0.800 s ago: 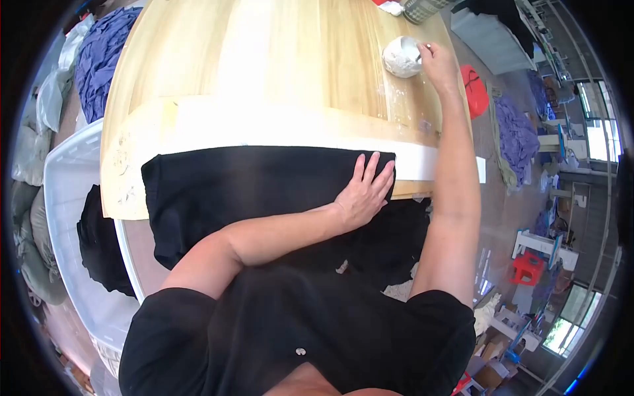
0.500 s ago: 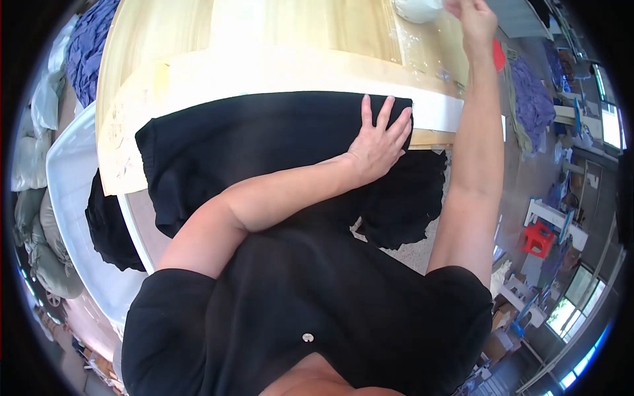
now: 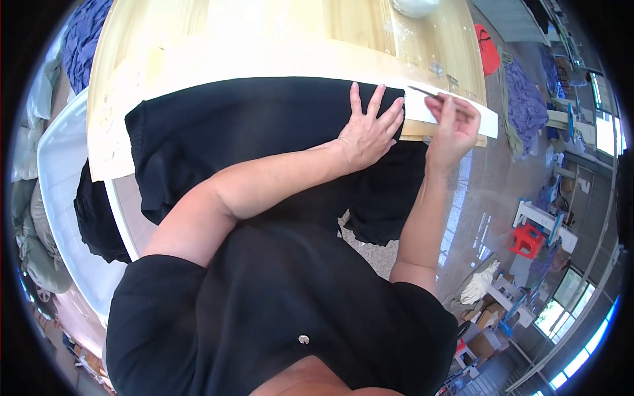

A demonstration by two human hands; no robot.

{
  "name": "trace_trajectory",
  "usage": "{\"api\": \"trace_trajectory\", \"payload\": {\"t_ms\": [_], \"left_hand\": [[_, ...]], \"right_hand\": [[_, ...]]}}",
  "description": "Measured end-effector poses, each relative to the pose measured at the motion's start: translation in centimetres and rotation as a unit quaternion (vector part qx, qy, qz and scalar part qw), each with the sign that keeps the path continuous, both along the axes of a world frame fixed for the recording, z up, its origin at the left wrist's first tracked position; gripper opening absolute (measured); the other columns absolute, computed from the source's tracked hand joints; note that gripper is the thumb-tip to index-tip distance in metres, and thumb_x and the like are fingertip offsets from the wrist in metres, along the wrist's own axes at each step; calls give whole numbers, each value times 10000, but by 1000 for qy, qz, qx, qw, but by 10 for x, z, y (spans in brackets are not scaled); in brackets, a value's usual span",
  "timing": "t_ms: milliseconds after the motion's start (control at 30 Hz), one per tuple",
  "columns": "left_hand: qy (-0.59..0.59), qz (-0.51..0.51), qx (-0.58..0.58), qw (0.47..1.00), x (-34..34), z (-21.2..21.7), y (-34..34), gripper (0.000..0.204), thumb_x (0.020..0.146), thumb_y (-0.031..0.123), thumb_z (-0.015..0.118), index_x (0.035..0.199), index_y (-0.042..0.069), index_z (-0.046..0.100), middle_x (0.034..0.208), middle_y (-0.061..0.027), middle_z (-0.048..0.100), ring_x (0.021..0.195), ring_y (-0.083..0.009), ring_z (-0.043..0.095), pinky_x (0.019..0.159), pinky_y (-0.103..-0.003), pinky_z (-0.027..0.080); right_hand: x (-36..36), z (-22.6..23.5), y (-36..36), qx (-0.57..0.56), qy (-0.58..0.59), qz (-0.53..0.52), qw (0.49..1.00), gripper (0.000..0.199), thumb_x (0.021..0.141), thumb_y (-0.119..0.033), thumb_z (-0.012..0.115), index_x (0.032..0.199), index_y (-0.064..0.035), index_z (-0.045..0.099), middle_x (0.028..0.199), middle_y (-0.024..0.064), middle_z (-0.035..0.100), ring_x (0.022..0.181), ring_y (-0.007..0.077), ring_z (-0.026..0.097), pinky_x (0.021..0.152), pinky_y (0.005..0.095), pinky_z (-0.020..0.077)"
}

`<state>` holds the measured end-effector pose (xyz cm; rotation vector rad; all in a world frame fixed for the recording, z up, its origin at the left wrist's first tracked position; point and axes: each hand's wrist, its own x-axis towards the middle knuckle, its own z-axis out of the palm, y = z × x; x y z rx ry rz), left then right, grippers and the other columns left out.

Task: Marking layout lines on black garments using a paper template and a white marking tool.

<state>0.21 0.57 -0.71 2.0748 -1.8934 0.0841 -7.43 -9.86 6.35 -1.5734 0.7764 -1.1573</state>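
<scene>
Much of the black fabric garment (image 3: pixel 251 132) is hidden: the person's own left forearm crosses it, their black-shirted torso covers its near edge, and a dark fold drops off the table edge at the lower left, where it is hard to tell from the shadow beside the white plastic bin (image 3: pixel 63 191). A pale rounded object (image 3: pixel 415 5) at the top of the light wooden table (image 3: pixel 264 26) is cut off by the frame, and a heap of purple-blue cloth (image 3: pixel 82 36) at the far left corner bends out of view at the rim. The left hand (image 3: pixel 370 129) lies flat on the garment's right end, palm down, fingers spread and pointing toward the far side of the table, holding nothing but pressing the cloth. The right hand (image 3: pixel 452 125), just beside it and off the garment's edge, has its fingertips pinched narrowly on a thin dark stick-like tool (image 3: pixel 426 93); what kind of tool it is cannot be made out. The tool's long axis runs from the fingers up and to the left, its free tip over the long white strip (image 3: pixel 482 119) that lies along the table's right edge. The garment's long axis runs left to right across the near part of the table.
</scene>
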Motion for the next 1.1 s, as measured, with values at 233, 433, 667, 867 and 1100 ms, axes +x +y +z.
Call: {"api": "trace_trajectory", "payload": {"t_ms": [233,433,667,867,1100], "left_hand": [[3,-2,1,1000,-2,2,0,571,857,417,522,1309,78,443,1414,-90,329,1326,-439,199,922,-769,136],[9,2,-7,1000,-1,-3,0,586,851,416,530,1319,75,439,1398,-91,347,1331,-443,188,923,-772,129],[12,-32,-13,999,2,-8,1,602,821,355,519,1271,-33,420,1345,-243,341,1277,-505,239,927,-769,176],[-75,1,29,997,-2,-4,0,570,827,314,501,1274,-34,439,1324,-257,374,1242,-511,288,911,-721,274],[-609,225,161,743,-39,-62,-29,599,914,362,403,1448,274,146,1525,-58,116,1404,-233,127,1122,-372,137]], "right_hand": [[-3,-14,19,-8,39,44,998,115,899,5,532,988,25,463,915,132,620,791,153,652,733,239,525],[3,-23,14,-44,106,60,991,86,893,-2,553,953,31,500,856,98,618,771,141,654,691,227,519],[40,-6,58,-14,49,134,990,112,871,3,590,963,32,533,863,99,633,763,146,651,675,233,522],[52,-13,59,-19,50,145,988,89,857,45,586,928,45,533,831,100,629,754,146,648,690,235,527],[94,-22,95,-95,117,240,959,116,855,-14,613,959,0,563,836,94,665,753,145,671,644,223,512]]}}
